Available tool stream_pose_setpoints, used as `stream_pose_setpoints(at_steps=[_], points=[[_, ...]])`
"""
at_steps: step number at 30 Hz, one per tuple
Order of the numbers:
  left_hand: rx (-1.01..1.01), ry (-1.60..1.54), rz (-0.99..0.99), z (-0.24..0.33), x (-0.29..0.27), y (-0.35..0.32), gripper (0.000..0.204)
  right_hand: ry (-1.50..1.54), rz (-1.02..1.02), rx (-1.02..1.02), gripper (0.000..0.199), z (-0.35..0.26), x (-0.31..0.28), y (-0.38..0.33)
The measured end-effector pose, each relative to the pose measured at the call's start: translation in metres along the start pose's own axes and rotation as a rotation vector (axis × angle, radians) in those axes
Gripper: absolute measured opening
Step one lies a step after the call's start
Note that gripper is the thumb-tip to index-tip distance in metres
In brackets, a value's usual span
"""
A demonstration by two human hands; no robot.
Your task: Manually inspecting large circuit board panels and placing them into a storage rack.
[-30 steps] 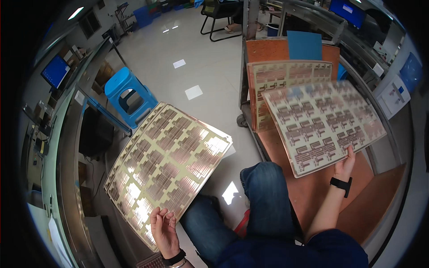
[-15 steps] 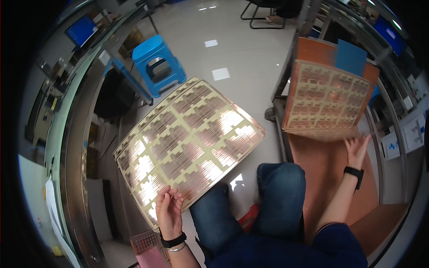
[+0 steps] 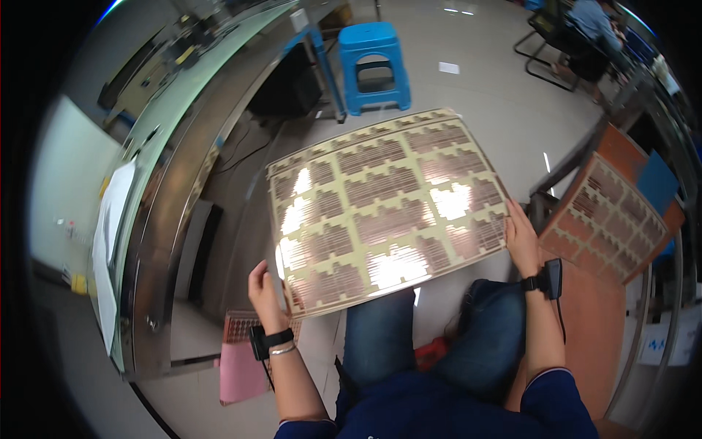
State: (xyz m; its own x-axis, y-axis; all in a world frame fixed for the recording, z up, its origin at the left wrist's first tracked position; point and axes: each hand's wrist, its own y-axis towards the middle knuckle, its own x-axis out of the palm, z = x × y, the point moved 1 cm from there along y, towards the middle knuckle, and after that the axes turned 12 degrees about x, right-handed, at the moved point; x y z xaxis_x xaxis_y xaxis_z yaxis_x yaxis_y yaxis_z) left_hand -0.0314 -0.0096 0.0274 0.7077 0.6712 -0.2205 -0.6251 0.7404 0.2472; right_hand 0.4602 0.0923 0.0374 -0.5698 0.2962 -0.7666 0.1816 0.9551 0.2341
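A large rectangular panel [image 3: 355, 212] with copper-coloured circuit patterns on a pale yellow-green base lies tilted in front of me, its near edge above my thighs. It looks like a circuit board panel, and its surface glares in several spots. At its right edge my right hand [image 3: 521, 241] closes on the rim, with some fingers hidden. Beside the lower left edge is my left hand [image 3: 266, 296], fingers raised and loosely apart. What supports the panel underneath is hidden.
At right, a similar panel [image 3: 610, 219] leans on a brown board [image 3: 585, 322] in a metal-framed rack, with a blue sheet [image 3: 658, 183] behind. A blue stool [image 3: 376, 69] stands ahead. A workbench [image 3: 197, 132] runs along the left. A pink sheet [image 3: 243, 372] lies low. Someone sits far right [image 3: 596, 33].
My right hand has come from the rack at right to the panel's right edge. My left hand stays by its lower left. The view has swung right, and the panel appears more level.
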Motion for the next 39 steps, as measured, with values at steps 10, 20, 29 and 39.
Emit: stream_pose_setpoints(at_steps=[10, 20, 29, 39], points=[[0.107, 0.322, -0.170, 0.023, 0.016, 0.000, 0.036, -0.086, -0.086, 0.077, 0.041, -0.004, 0.008, -0.019], [-0.153, -0.510, -0.003, 0.046, 0.016, -0.014, 0.030, 0.992, -0.121, 0.477, 0.043, 0.018, -0.043, -0.011], [-0.155, -0.681, -0.046, 0.033, 0.019, -0.014, 0.030, 0.854, -0.078, 0.457, 0.036, 0.004, -0.115, -0.024], [-0.202, -0.743, -0.276, 0.078, -0.002, -0.008, 0.018, 0.986, -0.013, 0.303, 0.027, 0.001, -0.141, -0.039]])
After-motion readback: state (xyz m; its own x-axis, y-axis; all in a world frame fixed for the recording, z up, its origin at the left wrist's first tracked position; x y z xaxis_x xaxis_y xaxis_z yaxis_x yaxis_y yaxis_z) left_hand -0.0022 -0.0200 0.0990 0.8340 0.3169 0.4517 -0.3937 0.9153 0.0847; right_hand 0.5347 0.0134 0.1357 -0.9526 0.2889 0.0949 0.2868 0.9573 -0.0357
